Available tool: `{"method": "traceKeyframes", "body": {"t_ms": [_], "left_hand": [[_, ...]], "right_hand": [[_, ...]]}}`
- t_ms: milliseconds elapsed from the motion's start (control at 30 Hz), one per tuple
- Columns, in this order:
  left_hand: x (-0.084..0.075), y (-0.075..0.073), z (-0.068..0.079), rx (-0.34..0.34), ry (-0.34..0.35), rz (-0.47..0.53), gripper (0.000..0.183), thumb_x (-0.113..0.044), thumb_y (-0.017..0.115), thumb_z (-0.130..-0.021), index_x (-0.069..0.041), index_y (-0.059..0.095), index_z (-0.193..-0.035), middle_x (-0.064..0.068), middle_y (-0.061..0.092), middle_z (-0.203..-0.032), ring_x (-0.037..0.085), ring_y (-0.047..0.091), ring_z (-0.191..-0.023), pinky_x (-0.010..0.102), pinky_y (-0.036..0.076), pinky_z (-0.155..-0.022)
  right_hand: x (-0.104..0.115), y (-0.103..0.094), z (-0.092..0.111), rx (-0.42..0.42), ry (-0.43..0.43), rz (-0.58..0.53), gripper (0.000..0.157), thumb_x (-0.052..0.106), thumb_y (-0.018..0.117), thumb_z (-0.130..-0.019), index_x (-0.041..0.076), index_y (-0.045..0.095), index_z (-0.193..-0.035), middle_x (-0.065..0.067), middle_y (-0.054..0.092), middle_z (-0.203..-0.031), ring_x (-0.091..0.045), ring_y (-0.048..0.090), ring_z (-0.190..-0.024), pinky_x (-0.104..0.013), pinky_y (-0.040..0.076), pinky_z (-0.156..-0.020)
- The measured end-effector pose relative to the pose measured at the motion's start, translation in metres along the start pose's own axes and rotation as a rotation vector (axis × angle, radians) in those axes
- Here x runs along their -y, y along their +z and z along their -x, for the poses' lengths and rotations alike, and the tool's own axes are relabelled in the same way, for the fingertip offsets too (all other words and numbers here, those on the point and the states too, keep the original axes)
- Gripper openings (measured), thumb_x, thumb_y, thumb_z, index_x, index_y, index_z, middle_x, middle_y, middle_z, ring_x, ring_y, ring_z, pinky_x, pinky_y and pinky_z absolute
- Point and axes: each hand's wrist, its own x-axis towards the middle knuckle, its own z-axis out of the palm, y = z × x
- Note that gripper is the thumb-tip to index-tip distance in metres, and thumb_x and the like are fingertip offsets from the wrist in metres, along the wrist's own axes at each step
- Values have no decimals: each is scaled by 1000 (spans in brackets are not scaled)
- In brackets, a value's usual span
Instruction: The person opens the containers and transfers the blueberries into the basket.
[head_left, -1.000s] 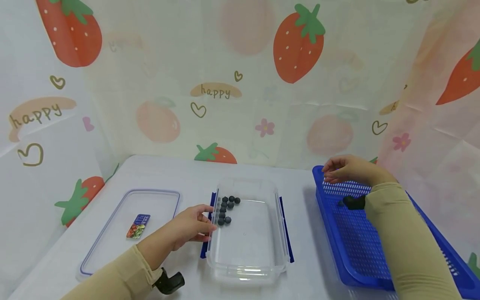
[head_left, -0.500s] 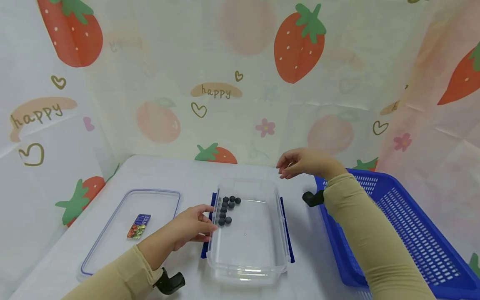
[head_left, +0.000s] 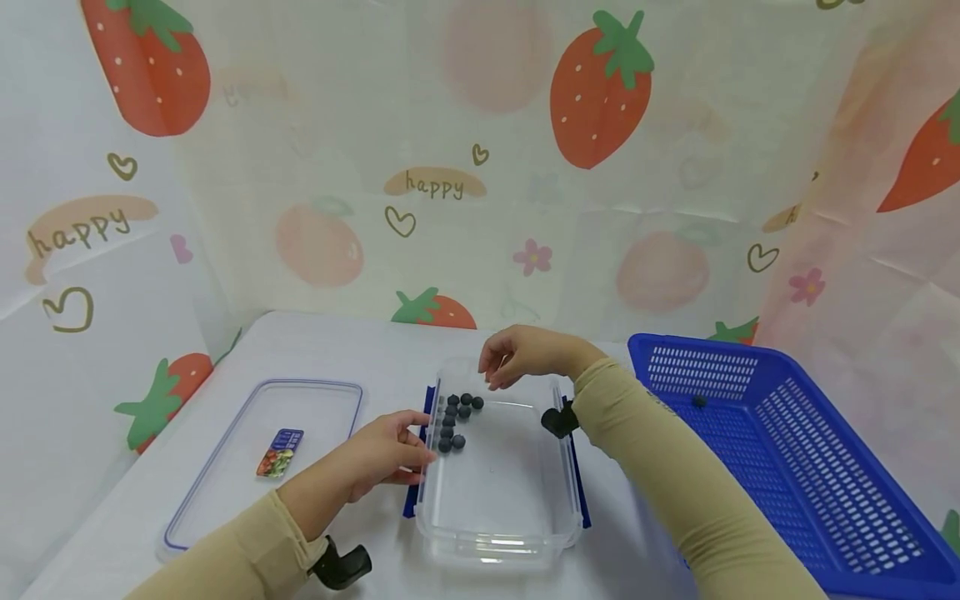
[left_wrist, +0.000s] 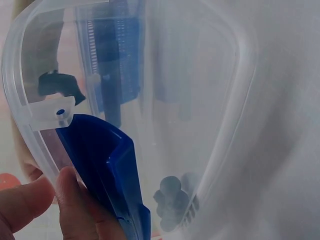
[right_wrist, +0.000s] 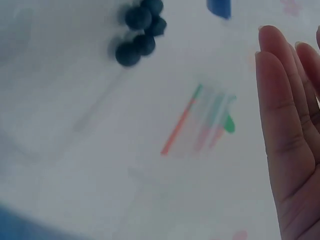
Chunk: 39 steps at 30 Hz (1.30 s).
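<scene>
A clear plastic box (head_left: 491, 500) stands mid-table, with several blueberries (head_left: 458, 442) gathered along its left inner side. My left hand (head_left: 378, 450) holds the box's left edge, fingers at the blue latch (left_wrist: 107, 165) and thumb at the rim. The same berries appear blurred through the box wall in the left wrist view. Over the far end of the box hovers my right hand (head_left: 528, 354), its fingers loosely bent and nothing visible between them. In the right wrist view its fingers (right_wrist: 280, 110) lie fairly straight, to the right of the blueberries (right_wrist: 137, 18).
A blue perforated basket (head_left: 847, 450) stands at the right, with one small dark berry (head_left: 699, 401) at its far end. To the left lies a clear lid (head_left: 217, 492) with a purple-blue rim and a small printed label (head_left: 280, 453). A printed cloth hangs behind.
My right hand has moved left from above the blue basket to above the far end of the box. My left hand stays at the box's left edge, and the berries there look the same.
</scene>
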Motion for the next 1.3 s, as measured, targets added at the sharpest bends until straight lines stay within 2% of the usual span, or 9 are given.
{"method": "traceKeyframes", "body": {"t_ms": [167, 333, 467, 967, 1300], "left_hand": [[1, -1, -2, 1, -3, 5, 59, -7, 67, -81, -8, 40, -134, 12, 57, -91, 21, 59, -76, 33, 56, -68], [2, -1, -2, -2, -3, 6, 58, -8, 67, -82, -8, 40, -134, 12, 56, -90, 21, 59, -75, 33, 56, -68], [1, 0, -2, -3, 2, 9, 56, -6, 65, -83, -8, 41, -133, 12, 57, -90, 21, 59, -75, 33, 56, -67], [1, -1, 0, 9, 8, 32, 55, -4, 63, -84, -7, 40, -134, 12, 57, -88, 20, 58, -73, 33, 56, -67], [0, -1, 3, 7, 15, 32, 55, -3, 62, -84, -6, 40, -134, 12, 57, -89, 20, 59, -74, 33, 56, -68]], "right_hand": [[1, 23, -20, 41, -14, 7, 12, 3, 66, -82, 6, 64, -93, -11, 62, -91, -27, 62, -89, -29, 54, -75], [-2, 40, -35, 72, 1, 29, 17, 2, 65, -82, -1, 63, -99, -7, 60, -88, -21, 59, -83, -27, 54, -73], [-6, 49, -41, 96, 20, 56, 17, 3, 66, -81, 0, 63, -98, -6, 60, -86, -18, 57, -81, -26, 54, -73], [-20, 58, -50, 146, 77, 63, 14, 3, 67, -81, 1, 63, -94, -5, 61, -83, -16, 58, -78, -26, 54, -73], [-27, 66, -55, 173, 134, 124, 10, 5, 71, -77, 9, 65, -84, -3, 60, -82, -14, 57, -77, -25, 54, -71]]}}
